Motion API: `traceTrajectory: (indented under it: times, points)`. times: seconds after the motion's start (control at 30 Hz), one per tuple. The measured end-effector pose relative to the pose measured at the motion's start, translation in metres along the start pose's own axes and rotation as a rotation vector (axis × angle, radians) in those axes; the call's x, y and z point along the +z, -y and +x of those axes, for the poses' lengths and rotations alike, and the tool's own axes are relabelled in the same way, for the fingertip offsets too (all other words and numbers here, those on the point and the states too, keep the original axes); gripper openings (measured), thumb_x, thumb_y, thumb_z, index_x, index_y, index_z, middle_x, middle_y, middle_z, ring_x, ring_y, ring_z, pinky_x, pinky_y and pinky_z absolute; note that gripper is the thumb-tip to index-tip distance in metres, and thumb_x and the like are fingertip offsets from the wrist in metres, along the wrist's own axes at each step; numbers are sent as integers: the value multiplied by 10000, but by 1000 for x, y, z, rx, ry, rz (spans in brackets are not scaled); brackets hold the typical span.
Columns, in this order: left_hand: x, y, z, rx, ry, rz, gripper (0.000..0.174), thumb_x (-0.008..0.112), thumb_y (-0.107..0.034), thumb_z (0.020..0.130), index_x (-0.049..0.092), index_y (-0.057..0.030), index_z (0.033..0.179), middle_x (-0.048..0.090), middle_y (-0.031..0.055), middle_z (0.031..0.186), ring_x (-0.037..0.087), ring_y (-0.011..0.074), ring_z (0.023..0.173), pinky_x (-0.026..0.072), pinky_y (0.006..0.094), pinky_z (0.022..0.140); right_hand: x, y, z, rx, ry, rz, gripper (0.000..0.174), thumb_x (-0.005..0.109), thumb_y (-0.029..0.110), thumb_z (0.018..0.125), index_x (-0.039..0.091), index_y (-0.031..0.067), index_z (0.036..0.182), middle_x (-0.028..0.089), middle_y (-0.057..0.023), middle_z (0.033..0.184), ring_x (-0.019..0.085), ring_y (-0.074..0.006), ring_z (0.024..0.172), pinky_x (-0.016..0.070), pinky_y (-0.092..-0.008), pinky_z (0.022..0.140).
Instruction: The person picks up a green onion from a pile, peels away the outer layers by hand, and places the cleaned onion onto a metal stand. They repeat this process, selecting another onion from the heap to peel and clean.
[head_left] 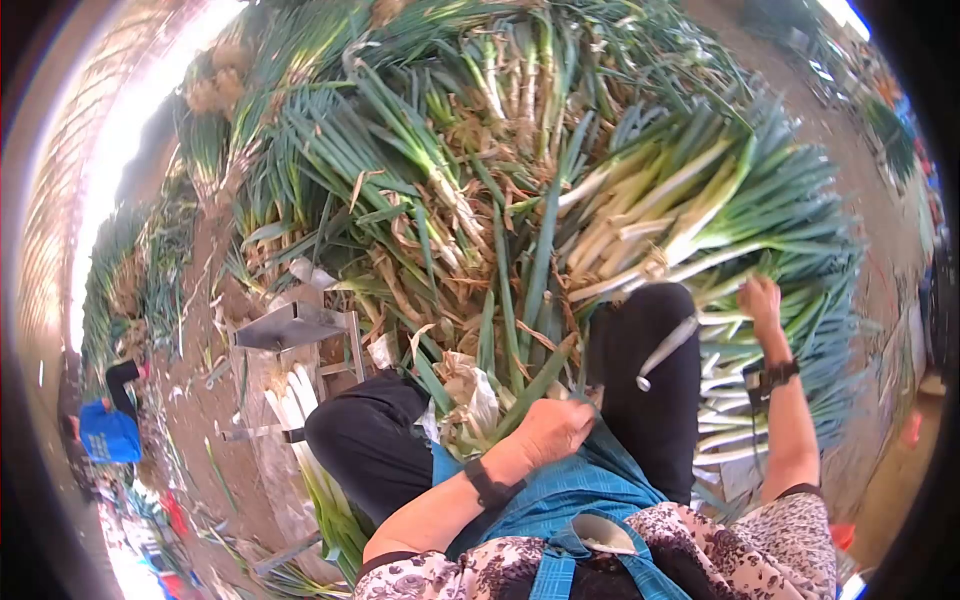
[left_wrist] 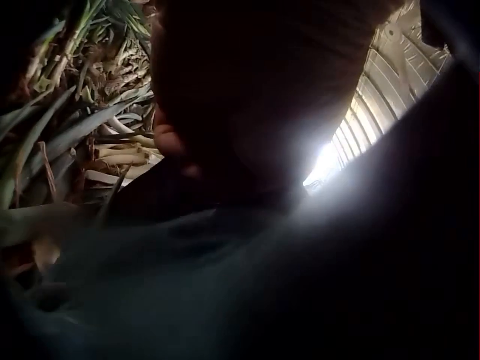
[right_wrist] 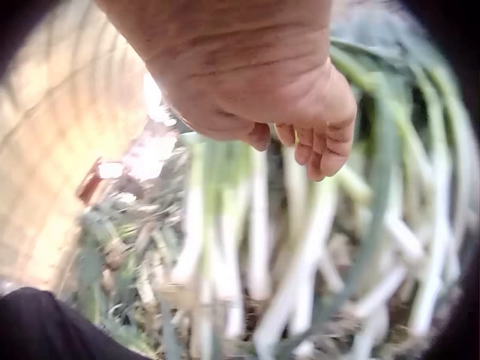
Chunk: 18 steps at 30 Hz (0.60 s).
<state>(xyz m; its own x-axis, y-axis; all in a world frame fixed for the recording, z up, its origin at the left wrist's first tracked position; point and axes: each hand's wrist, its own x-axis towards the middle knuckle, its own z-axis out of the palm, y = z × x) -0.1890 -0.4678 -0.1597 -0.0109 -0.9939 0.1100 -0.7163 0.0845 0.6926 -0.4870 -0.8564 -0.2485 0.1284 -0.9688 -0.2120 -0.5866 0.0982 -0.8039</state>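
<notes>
My right hand (head_left: 762,305) reaches over a pile of peeled green onions (head_left: 735,385) at the right. In the right wrist view its fingers (right_wrist: 330,146) hang loosely curled above white stalks, with nothing gripped. My left hand (head_left: 550,430) lies curled at my lap, against the blue apron (head_left: 570,500). The left wrist view is very dark, so I cannot tell whether it holds the cloth. A slender pale stalk-like piece (head_left: 665,355) crosses my right knee. Unpeeled green onions (head_left: 450,210) with dry brown skins spread in front of me.
Beside my left knee stands a small metal stand (head_left: 290,328), with a bunch of white-stemmed green onions (head_left: 310,420) next to it. Farther left is a person in blue (head_left: 110,435) on the dirt floor (head_left: 190,400). A curved wall (right_wrist: 60,150) shows in the right wrist view.
</notes>
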Motion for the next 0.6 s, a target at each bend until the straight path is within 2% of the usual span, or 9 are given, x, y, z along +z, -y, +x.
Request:
traceTrajectory:
  times: [0.07,0.17,0.23,0.27,0.37,0.43,0.47,0.53,0.6]
  points:
    - [-14,23,-13,-217,355,184,197,613,-197,813,570,-23,731,606,166,675,632,320,652,516,398,588,51,164,-19,-165,167,62,289,543,277,901,603,19,1018,651,-46,848,609,-92,677,473,-236,563]
    - [-31,62,-41,-321,210,324,157,589,-175,798,584,-26,849,607,152,720,624,322,666,511,423,582,159,283,-19,-366,561,-93,323,557,274,904,612,24,1101,674,-70,917,642,-127,723,521,-272,621]
    - [-38,71,-35,-449,219,328,194,595,-188,793,574,-26,898,602,140,731,623,324,685,503,431,576,250,306,-20,-303,823,-164,310,553,260,909,619,21,1096,693,-96,960,664,-146,710,543,-282,601]
    - [-43,70,-31,-571,247,344,240,602,-201,789,564,-25,947,597,129,742,621,327,704,496,439,570,301,297,-15,-298,908,-176,279,538,249,913,638,42,1071,696,-93,958,666,-144,704,542,-277,605]
    - [-68,60,-24,-369,92,131,435,658,-300,791,537,-16,1098,582,133,827,599,303,761,488,407,626,451,228,-6,-339,883,-353,325,602,219,820,628,-23,1036,666,-221,983,666,-309,791,528,-397,713]
    - [-84,58,-30,-334,20,-36,471,663,-285,787,528,-19,1152,577,132,849,595,297,772,483,399,636,529,180,-19,-485,550,-454,250,595,212,829,645,-25,892,682,-192,877,671,-259,752,521,-335,686]
    - [-89,58,-34,-382,28,-16,393,615,-218,784,552,-33,1126,578,108,828,592,268,745,478,377,611,555,166,-25,-474,568,-459,250,595,212,829,645,-25,892,682,-192,877,671,-259,752,521,-335,686]
    - [-86,65,-44,-471,91,129,362,566,-162,786,570,-39,1126,574,76,804,586,231,725,466,347,585,593,141,-33,-485,350,-441,196,571,163,803,654,-14,817,663,-214,840,640,-352,822,502,-379,751]
    - [-90,73,-48,-519,71,213,366,562,-164,785,570,-41,1130,573,71,797,584,229,718,462,340,583,635,93,-1,-525,457,-602,216,571,162,797,631,-32,870,647,-244,905,617,-383,896,493,-403,795]
